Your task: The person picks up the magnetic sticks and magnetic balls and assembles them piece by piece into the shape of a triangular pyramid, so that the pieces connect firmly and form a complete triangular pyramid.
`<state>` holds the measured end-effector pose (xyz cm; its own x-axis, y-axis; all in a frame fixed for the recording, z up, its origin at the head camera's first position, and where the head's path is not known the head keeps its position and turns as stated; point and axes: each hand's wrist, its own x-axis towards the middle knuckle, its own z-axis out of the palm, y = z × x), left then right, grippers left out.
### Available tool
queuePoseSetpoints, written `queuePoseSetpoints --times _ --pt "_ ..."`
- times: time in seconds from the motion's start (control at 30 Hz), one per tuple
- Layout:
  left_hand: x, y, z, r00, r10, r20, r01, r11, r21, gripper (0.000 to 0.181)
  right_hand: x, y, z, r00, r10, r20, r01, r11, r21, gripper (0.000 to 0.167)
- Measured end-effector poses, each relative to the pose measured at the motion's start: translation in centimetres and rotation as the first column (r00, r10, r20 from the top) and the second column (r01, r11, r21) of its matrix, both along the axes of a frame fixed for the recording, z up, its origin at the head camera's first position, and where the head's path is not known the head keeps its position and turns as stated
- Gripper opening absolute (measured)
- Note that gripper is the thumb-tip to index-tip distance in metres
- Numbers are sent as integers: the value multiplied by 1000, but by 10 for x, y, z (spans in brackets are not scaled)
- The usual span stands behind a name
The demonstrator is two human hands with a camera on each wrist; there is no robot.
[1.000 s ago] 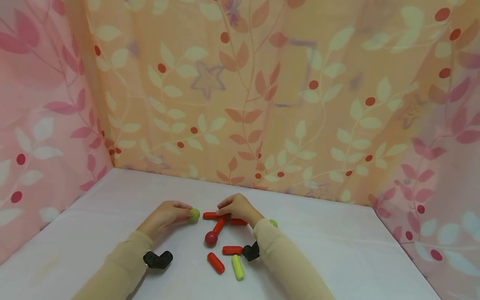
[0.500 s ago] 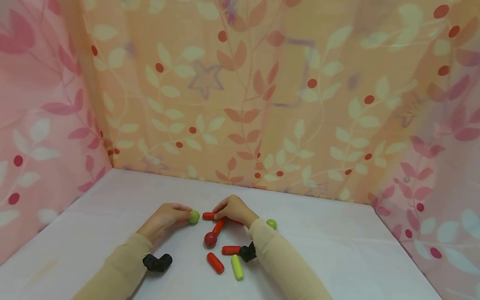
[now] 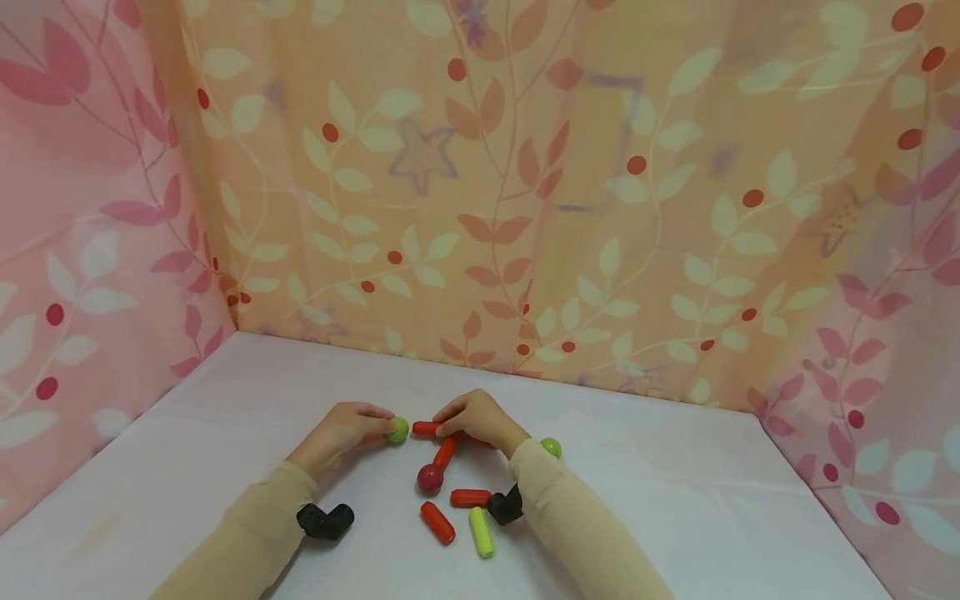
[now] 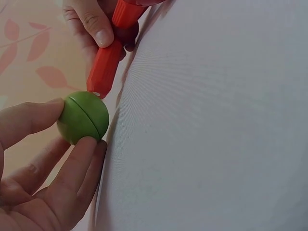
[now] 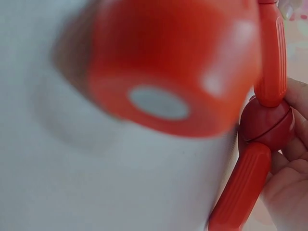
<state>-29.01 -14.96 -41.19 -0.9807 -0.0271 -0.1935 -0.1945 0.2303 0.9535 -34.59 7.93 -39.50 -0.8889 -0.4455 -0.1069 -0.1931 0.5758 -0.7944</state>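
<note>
Around the middle of the white table (image 3: 712, 500), my head camera shows the left hand (image 3: 347, 432) with a lime-green ball (image 3: 398, 431) just beside the left end of a faceted red rod (image 3: 425, 428). In my left wrist view, fingers and thumb pinch that ball by its sides; the rod's tip meets or nearly meets it, and I cannot tell which. The rod's long axis runs crosswise, its left end pointing at the ball.

The right hand (image 3: 486, 419) grips the rod, thumb pressed against it. My right wrist view puts its fingers behind a dark red ball (image 5: 267, 124), with one rod above and one below. A blurred red end (image 5: 183, 57) looms before that camera; I cannot match it to any rod.

From under the right hand a second red rod (image 3: 446, 452) slants toward the near left, a glossy red ball (image 3: 430, 478) at its near end. Closer to me, a loose red rod (image 3: 471, 498) lies crosswise, a diagonal red rod (image 3: 438, 523) has its near end rightward, and a yellow-green rod (image 3: 482, 533) points almost straight at me. Another green ball (image 3: 551, 448) shows beyond the right sleeve (image 3: 577, 508).
</note>
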Motion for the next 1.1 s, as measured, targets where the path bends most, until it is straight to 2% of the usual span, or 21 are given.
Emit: queuePoseSetpoints --times 0.2,0.37,0.5,0.73,0.83,0.97,1.1 --pt "-1 2 0 1000 5 -7 -5 1000 1 35 1 -1 -1 1000 4 19 -3 1000 -21 18" --pt "-2 3 0 1000 10 -3 -10 999 -40 33 3 -1 1 1000 8 22 -7 999 -33 18" --pt "-2 5 -1 1000 7 -5 -7 1000 -28 33 2 4 2 1000 7 -4 -7 999 -31 20" --pt "0 6 0 1000 -6 -16 6 999 -40 35 -1 31 1 993 -108 -45 105 992 -64 25" --pt "-1 6 -1 1000 -8 -16 8 999 -44 34 3 43 1 990 -140 -10 139 988 -61 26" --pt "-1 5 -1 1000 -1 -2 1 999 -53 35 7 51 -1 992 -127 14 127 992 -17 25" --pt "-1 4 -1 1000 3 5 -3 998 -63 35 7 51 -6 997 -74 -21 74 997 11 22"
